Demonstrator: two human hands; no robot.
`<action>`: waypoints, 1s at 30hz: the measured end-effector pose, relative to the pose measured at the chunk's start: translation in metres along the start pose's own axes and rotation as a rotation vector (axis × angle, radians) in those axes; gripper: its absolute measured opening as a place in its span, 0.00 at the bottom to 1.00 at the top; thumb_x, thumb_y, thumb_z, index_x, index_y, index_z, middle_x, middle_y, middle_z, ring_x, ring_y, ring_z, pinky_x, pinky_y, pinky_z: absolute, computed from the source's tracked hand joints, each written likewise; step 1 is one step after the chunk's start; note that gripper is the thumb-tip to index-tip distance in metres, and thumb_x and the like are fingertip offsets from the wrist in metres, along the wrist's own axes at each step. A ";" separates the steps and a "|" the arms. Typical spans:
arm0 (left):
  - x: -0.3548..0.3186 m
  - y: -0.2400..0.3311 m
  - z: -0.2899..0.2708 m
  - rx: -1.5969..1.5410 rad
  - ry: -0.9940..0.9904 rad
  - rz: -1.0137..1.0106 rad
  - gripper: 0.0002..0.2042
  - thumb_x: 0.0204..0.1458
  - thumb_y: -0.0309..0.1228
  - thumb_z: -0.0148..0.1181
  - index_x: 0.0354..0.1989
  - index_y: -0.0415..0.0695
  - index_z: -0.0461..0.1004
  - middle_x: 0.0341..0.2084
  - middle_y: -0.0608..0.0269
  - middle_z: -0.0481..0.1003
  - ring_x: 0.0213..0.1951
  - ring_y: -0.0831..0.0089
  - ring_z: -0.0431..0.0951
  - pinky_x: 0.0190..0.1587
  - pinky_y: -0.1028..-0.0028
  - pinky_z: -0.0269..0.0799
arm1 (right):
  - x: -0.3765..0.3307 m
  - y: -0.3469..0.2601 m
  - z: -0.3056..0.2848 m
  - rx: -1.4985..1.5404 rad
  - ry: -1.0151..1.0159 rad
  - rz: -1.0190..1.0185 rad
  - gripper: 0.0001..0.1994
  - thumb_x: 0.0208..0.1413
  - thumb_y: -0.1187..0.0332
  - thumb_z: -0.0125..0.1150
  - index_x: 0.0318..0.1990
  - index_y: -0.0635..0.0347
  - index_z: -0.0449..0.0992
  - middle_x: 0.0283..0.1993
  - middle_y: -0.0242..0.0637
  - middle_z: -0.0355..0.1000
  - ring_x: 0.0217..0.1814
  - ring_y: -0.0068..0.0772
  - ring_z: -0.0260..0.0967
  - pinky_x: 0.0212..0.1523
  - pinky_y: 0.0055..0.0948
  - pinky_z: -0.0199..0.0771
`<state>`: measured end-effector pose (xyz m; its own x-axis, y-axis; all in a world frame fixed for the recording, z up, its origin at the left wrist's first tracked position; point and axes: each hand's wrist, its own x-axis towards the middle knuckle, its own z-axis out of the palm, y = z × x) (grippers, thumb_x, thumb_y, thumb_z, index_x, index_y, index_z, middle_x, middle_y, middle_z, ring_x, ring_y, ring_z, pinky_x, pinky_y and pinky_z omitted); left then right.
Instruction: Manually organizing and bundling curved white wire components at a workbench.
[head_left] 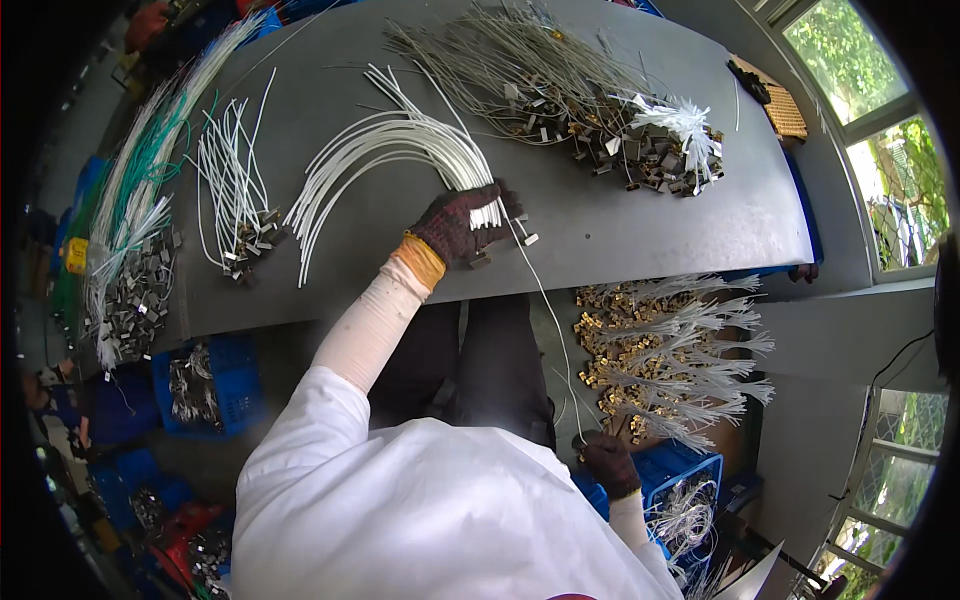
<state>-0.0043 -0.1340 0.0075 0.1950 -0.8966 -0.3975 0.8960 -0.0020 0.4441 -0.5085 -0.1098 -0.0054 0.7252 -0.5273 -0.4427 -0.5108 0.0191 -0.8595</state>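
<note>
My left hand (465,222), in a dark red-black knit glove, is closed round a thick bundle of white cables (400,145) above the near part of the table. The cables arch up and to the left, and small metal blocks (526,238) show beside the glove at their lower end. One loose white cable (548,305) hangs from there over the table edge to my right hand (610,464). That hand, gloved alike, is low at the right beside a blue crate, its fingers pinched on the cable's end.
Grey cables with metal blocks (640,140) pile up at the table's far right. A smaller white cable bunch (232,165) and a long white-and-green heap (140,220) lie left. Brass-ended bundles (670,360) are stacked right, above a blue crate (708,475). Another blue crate (238,385) stands lower left.
</note>
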 end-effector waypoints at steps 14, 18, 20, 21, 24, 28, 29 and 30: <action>-0.115 -0.041 0.020 1.450 -0.030 0.858 0.17 0.57 0.26 0.59 0.56 0.44 0.74 0.49 0.58 0.78 0.51 0.62 0.78 0.54 0.65 0.75 | 0.219 -0.146 0.060 0.457 -0.151 -0.020 0.07 0.60 0.71 0.61 0.45 0.61 0.78 0.38 0.29 0.76 0.38 0.19 0.71 0.41 0.21 0.73; -0.122 -0.040 0.016 1.658 0.039 1.033 0.11 0.61 0.23 0.54 0.50 0.40 0.77 0.45 0.57 0.80 0.50 0.67 0.79 0.55 0.67 0.75 | 0.218 -0.183 0.070 0.575 -0.167 -0.259 0.19 0.59 0.68 0.62 0.58 0.61 0.73 0.45 0.32 0.75 0.42 0.21 0.71 0.42 0.24 0.74; -0.123 -0.046 0.016 1.485 0.058 0.940 0.12 0.61 0.23 0.54 0.51 0.40 0.77 0.45 0.57 0.80 0.50 0.67 0.79 0.54 0.67 0.75 | 0.215 -0.196 0.072 0.565 -0.142 -0.281 0.23 0.59 0.68 0.63 0.61 0.61 0.69 0.47 0.33 0.75 0.43 0.22 0.71 0.43 0.25 0.75; -0.123 -0.048 0.016 1.311 0.072 0.846 0.12 0.61 0.23 0.55 0.51 0.41 0.78 0.45 0.57 0.80 0.50 0.67 0.79 0.54 0.68 0.75 | 0.215 -0.199 0.073 0.555 -0.114 -0.304 0.27 0.59 0.68 0.64 0.65 0.61 0.65 0.50 0.35 0.75 0.44 0.23 0.71 0.44 0.25 0.75; -0.117 -0.049 0.016 1.017 0.074 0.774 0.13 0.60 0.25 0.57 0.52 0.41 0.77 0.45 0.58 0.80 0.49 0.68 0.79 0.51 0.69 0.76 | 0.236 -0.194 0.078 0.633 -0.199 -0.393 0.31 0.58 0.68 0.66 0.67 0.62 0.62 0.50 0.38 0.75 0.44 0.25 0.72 0.44 0.27 0.76; -0.114 -0.024 0.008 1.701 0.099 1.011 0.13 0.61 0.26 0.58 0.52 0.38 0.77 0.45 0.60 0.80 0.48 0.71 0.79 0.48 0.71 0.77 | 0.246 -0.193 0.080 0.613 -0.147 -0.383 0.31 0.58 0.68 0.66 0.67 0.63 0.62 0.51 0.41 0.75 0.42 0.27 0.73 0.43 0.28 0.77; -0.111 -0.022 0.004 1.445 0.075 0.942 0.12 0.61 0.25 0.58 0.52 0.38 0.77 0.45 0.59 0.80 0.48 0.71 0.79 0.48 0.71 0.77 | 0.247 -0.192 0.080 0.600 -0.159 -0.369 0.31 0.57 0.69 0.67 0.67 0.64 0.62 0.50 0.42 0.75 0.41 0.28 0.74 0.42 0.29 0.78; -0.109 -0.021 0.001 1.190 0.051 0.868 0.12 0.61 0.25 0.57 0.52 0.37 0.77 0.45 0.59 0.80 0.48 0.71 0.79 0.48 0.72 0.77 | 0.249 -0.192 0.080 0.588 -0.170 -0.355 0.31 0.56 0.70 0.67 0.67 0.64 0.62 0.50 0.43 0.75 0.40 0.29 0.74 0.42 0.29 0.78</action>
<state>-0.0448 -0.0370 0.0421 0.5239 -0.7910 0.3160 -0.3498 0.1385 0.9265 -0.1929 -0.1771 0.0285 0.8883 -0.4475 -0.1030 0.0688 0.3515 -0.9336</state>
